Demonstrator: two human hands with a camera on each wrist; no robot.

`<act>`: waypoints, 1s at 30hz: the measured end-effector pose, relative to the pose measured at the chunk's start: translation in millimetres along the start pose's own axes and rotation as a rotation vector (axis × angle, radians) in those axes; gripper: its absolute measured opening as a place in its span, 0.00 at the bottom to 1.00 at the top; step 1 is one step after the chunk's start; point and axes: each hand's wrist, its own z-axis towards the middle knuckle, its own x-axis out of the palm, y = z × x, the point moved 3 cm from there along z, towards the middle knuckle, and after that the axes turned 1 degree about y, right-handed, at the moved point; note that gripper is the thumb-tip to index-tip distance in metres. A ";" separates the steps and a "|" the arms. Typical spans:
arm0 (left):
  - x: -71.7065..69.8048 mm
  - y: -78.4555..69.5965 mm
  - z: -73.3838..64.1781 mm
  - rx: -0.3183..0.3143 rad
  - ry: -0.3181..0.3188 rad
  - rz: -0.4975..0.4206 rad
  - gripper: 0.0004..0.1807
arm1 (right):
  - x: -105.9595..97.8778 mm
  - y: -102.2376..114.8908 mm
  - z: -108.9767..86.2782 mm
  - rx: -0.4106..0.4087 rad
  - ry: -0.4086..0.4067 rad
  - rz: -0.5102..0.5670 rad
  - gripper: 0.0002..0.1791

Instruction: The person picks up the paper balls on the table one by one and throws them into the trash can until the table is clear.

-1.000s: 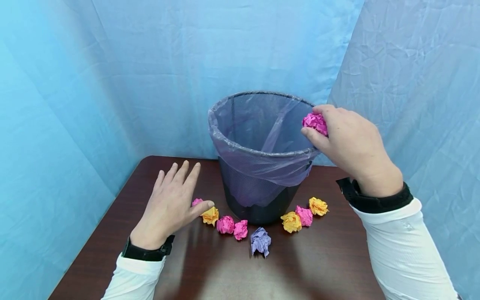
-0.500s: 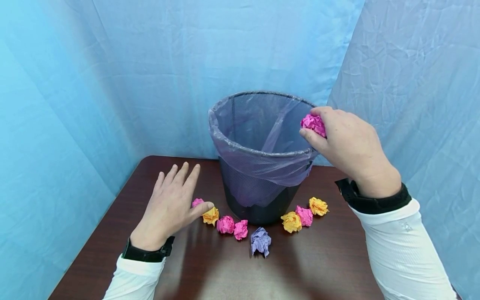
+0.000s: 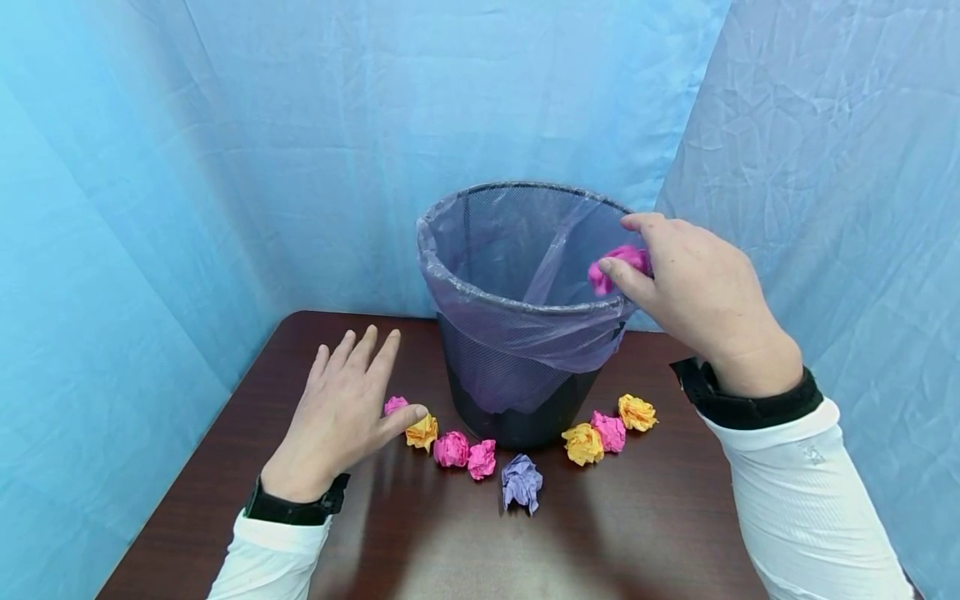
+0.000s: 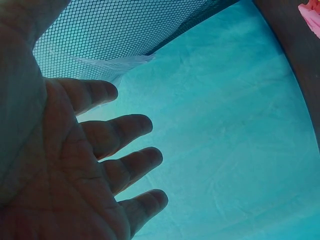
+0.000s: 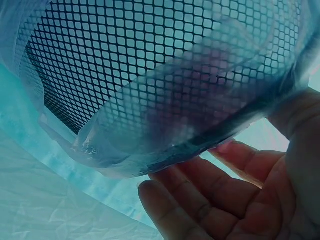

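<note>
My right hand [image 3: 705,279] is over the right rim of a black mesh wastebasket [image 3: 517,408] lined with a clear purplish bag [image 3: 525,333]. Thumb and fingers are spread apart. A crumpled pink paper ball [image 3: 618,265], blurred, is dropping past the thumb into the basket's mouth. In the right wrist view the fingers [image 5: 215,195] are loosely bent beside the liner, and the ball is a pink blur [image 5: 185,105] behind the mesh. My left hand [image 3: 337,417] hovers left of the basket, fingers straight and spread, holding nothing; its palm [image 4: 55,170] shows in the left wrist view.
On the dark wooden table [image 3: 637,517], several pink and yellow paper balls, such as a pink one [image 3: 451,449] and a yellow one [image 3: 583,444], lie round the basket's base. A purple one [image 3: 521,484] lies in front. Blue cloth [image 3: 337,125] hangs behind.
My right hand has shifted slightly left, then opened and let go of the pink paper ball, which has moved down and left into the basket's mouth. The left hand has stayed nearly still.
</note>
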 end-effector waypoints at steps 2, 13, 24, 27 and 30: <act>0.2 0.0 -0.1 0.000 0.000 0.001 0.56 | 0.2 -0.1 -0.6 0.006 0.008 0.005 0.34; 0.0 0.4 0.2 0.003 -0.002 -0.003 0.55 | -0.7 -3.2 -6.1 0.005 -0.036 0.006 0.34; 1.3 0.6 0.7 0.008 -0.004 0.002 0.56 | -1.1 -13.1 -14.4 0.056 -0.035 0.030 0.35; 2.4 1.0 0.9 0.010 -0.006 0.001 0.56 | -0.1 -15.2 -17.2 0.060 -0.031 0.039 0.35; 3.0 1.4 0.8 0.011 -0.006 -0.003 0.55 | 0.6 -17.1 -20.1 0.062 -0.035 0.044 0.35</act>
